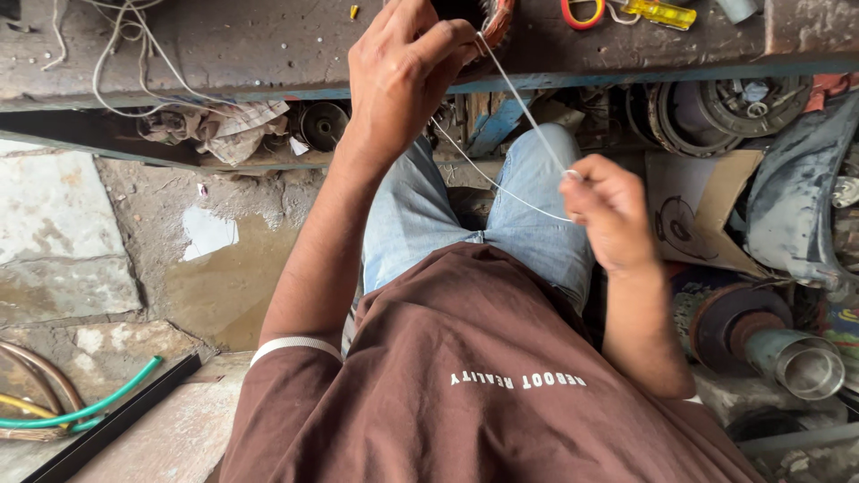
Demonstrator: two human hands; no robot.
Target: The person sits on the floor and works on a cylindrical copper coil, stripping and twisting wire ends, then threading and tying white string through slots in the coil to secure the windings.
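Two hands worked one white cord at a workbench.
The workbench (224,54) crossed the frame's top; the left hand (403,76), upper centre, pinched the white cord (523,107), which the right hand (608,210), centre-right, gripped taut.
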